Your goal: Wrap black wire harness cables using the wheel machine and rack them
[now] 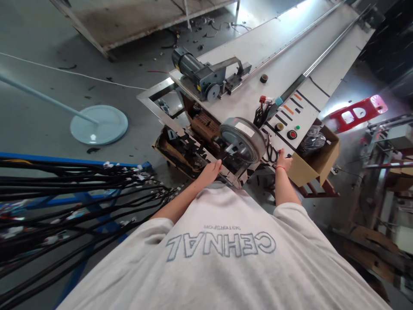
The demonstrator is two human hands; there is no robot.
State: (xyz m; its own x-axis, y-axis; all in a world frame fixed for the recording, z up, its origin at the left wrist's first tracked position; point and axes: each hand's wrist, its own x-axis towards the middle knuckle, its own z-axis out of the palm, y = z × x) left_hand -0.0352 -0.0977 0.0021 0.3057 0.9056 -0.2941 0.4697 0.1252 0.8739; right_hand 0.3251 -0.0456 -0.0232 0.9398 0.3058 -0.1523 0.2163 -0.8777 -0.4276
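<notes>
At the near end of a long white machine table, my left hand (210, 171) is closed in a pinch by the metal frame edge. What its fingertips hold, if anything, is too small to make out. Just beyond it stands a large grey reel (243, 138) on a shaft. My right hand (284, 162) is closed at the table's near right corner, beside black-handled scissors (271, 151). A small red thing shows at its fingertips, but I cannot tell what it is. A red push button (292, 134) and a green one (297, 127) lie just past this hand.
A motor (190, 64) sits at the table's far left. Black cables (260, 115) and tape rolls (263, 78) lie on top. An open cardboard box (303, 170) stands right. Cable bundles hang on a blue rack (97, 215) at left, near a round stand base (109, 125).
</notes>
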